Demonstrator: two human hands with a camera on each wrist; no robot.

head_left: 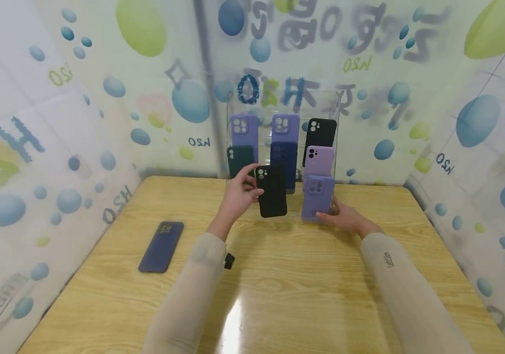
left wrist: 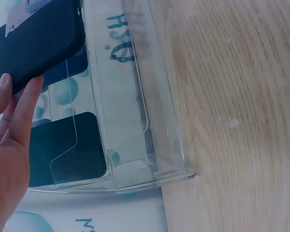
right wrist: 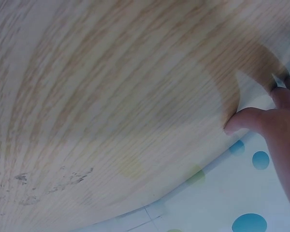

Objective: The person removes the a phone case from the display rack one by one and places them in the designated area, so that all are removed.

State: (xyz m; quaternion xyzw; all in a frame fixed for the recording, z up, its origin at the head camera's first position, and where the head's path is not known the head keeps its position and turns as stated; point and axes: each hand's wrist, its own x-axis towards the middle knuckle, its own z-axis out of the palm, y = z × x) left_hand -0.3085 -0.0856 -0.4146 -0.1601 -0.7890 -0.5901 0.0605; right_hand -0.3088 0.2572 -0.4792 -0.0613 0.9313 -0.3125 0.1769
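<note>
My left hand (head_left: 238, 194) pinches a black phone case (head_left: 273, 194) between thumb and fingers, upright before the middle column of a clear display stand (left wrist: 130, 176). In the left wrist view the black case tilts above the stand's tiers. At the stand's front right corner my right hand (head_left: 345, 216) grips, thumb in front by the foot of a lavender phone case (head_left: 318, 202), fingers around the side. The right wrist view shows thumb and fingers at its edge, the case out of view. A dark green case (head_left: 240, 160) and a navy case (head_left: 284, 160) stand behind.
Two purple cases (head_left: 244, 125) are in the back tier, beside another black case (head_left: 322, 129). A lilac case (head_left: 320, 161) stands in the right column. One dark blue case (head_left: 160, 248) lies on the wooden table (head_left: 288, 285) at left. Printed curtains (head_left: 168, 137) enclose the table.
</note>
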